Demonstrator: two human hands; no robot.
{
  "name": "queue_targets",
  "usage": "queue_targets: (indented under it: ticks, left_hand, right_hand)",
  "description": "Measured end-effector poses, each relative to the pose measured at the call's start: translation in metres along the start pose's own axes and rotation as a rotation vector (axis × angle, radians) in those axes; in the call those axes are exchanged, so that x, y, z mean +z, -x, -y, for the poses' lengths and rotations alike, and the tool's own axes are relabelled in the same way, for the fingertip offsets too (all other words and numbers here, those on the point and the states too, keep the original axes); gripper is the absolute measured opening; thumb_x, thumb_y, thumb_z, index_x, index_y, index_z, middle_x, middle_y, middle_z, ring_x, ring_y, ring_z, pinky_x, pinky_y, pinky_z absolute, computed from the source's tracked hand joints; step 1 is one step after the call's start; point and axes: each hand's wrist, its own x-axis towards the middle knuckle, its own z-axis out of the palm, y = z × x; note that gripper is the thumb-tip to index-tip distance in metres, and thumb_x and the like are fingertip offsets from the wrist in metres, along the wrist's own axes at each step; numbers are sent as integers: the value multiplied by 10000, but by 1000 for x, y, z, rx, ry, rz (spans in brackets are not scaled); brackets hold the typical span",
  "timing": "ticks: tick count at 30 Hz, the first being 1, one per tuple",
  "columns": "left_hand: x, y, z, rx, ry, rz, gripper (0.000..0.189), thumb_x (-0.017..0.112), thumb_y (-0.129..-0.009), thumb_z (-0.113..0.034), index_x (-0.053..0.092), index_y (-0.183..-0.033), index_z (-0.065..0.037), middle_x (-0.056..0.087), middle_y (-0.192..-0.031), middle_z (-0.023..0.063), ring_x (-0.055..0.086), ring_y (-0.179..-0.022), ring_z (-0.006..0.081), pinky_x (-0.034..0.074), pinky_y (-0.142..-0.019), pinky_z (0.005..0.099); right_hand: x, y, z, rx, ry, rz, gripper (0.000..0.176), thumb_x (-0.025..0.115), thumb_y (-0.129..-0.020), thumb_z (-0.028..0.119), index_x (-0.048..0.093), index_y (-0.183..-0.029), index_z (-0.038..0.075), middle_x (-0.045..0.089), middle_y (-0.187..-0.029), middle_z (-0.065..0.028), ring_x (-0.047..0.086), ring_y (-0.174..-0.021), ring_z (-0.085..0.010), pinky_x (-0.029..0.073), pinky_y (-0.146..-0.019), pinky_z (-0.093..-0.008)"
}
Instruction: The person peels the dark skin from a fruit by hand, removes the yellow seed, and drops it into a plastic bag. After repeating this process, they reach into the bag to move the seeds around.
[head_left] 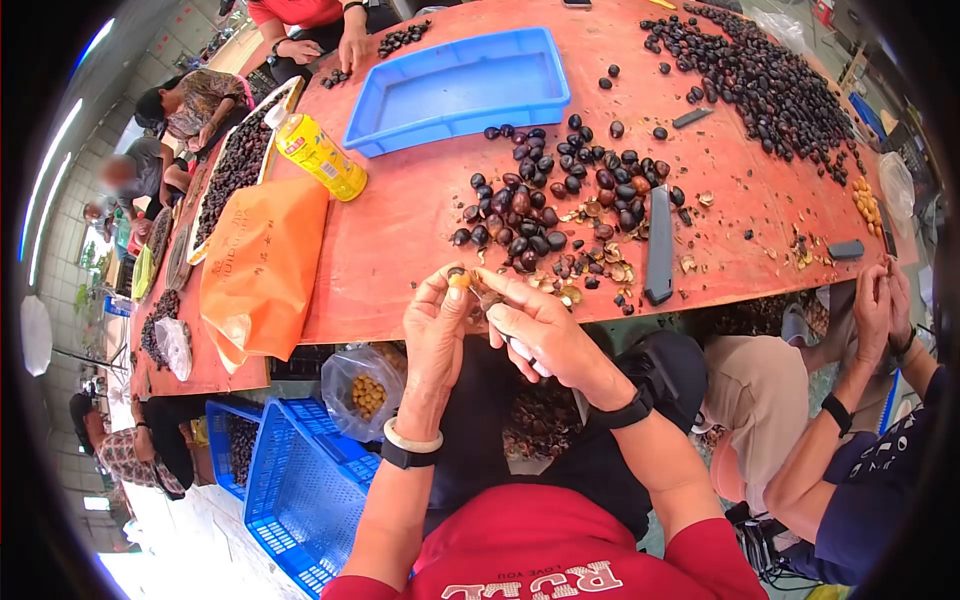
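My left hand [437,325] pinches a small nut [459,279] between thumb and fingertips; its dark shell is partly off and yellowish flesh shows. Close beside it, my right hand [548,332] is closed around a small knife with a whitish handle [524,356]. The blade is mostly hidden at the fingers near the nut. Just beyond both hands, a pile of glossy dark nuts [520,205] lies on the red tabletop [400,240]. Broken shell pieces [570,292] are scattered at the pile's near side.
A blue tray [362,128], yellow bottle [322,158] and orange bag [265,265] stand left. A grey box-cutter handle [660,245] lies right. Below hang a plastic bag of peeled nuts [367,396] and blue crates [300,500]. Another person's hands [885,305] are at right; others sit around.
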Motion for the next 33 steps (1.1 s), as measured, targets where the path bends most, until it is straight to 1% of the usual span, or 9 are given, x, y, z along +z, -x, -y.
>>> queue_targets:
  ticks: [1, 7, 15, 18, 21, 24, 27, 32, 33]
  left_hand:
    - [0, 0, 0, -27, -7, 44, 376, 630, -855, -171, 495, -1167, -11, 597, -1032, 66, 599, -881, 144, 545, -716, 306]
    - [9, 3, -4, -28, -117, 81, 339, 659, -831, -172, 544, -1098, 3, 613, -981, 74, 615, -865, 156, 555, -708, 309]
    - [9, 2, -3, -52, -178, 75, 337, 655, -834, -169, 541, -1096, 11, 614, -974, 82, 613, -850, 148, 555, -709, 307]
    - [13, 3, -4, -57, -220, 66, 323, 634, -850, -170, 540, -1096, 18, 614, -971, 86, 611, -849, 146, 552, -709, 301]
    - [17, 5, -6, -48, -230, 64, 317, 614, -863, -175, 537, -1098, 24, 613, -972, 92, 611, -850, 146, 548, -716, 299]
    - [15, 4, -6, -40, -215, 65, 320, 613, -865, -179, 536, -1098, 26, 611, -972, 96, 611, -850, 150, 548, -725, 308]
    - [16, 5, -5, -29, -186, 72, 321, 621, -861, -179, 540, -1095, 26, 610, -970, 94, 612, -849, 153, 553, -721, 316]
    - [11, 4, -1, -15, -219, 61, 320, 624, -860, -171, 541, -1099, 24, 610, -964, 84, 612, -846, 149, 556, -700, 307]
    - [13, 4, -2, -5, -218, 53, 340, 628, -857, -190, 533, -1101, 28, 616, -923, 82, 617, -790, 141, 554, -669, 293]
  right_hand:
    - [-1, 3, 0, -5, 73, -19, 477, 421, -919, 179, 336, -1370, 50, 499, -716, -19, 391, -393, -36, 330, -323, -175]
    - [-6, 8, 0, -8, 128, -54, 467, 435, -914, 166, 361, -1360, 52, 494, -675, 2, 382, -417, -23, 314, -351, -173]
    - [-4, 9, 0, -13, 122, -100, 448, 465, -910, 166, 400, -1333, 31, 485, -669, 16, 393, -449, -26, 325, -380, -174]
    - [-7, 5, -5, -37, 153, -147, 439, 474, -911, 165, 416, -1321, 22, 486, -672, 19, 393, -472, -24, 326, -404, -174]
    - [-8, 2, -6, -130, 211, -159, 422, 474, -910, 164, 439, -1305, 18, 486, -679, 18, 387, -485, -22, 321, -422, -175]
    - [-12, 0, -2, -79, 182, -111, 420, 473, -910, 170, 446, -1298, 13, 484, -688, 14, 403, -519, -31, 328, -442, -179]
    - [-11, 0, 2, -18, 188, -87, 410, 472, -907, 173, 464, -1283, 9, 494, -700, 9, 440, -569, -50, 371, -490, -198]
    - [-10, -3, 0, -167, 478, -117, 387, 474, -906, 166, 491, -1262, 15, 501, -714, 13, 472, -625, -73, 415, -553, -238]
    - [-11, -4, -3, -164, 479, -114, 387, 474, -906, 166, 491, -1262, 15, 501, -714, 13, 472, -625, -73, 415, -553, -238]
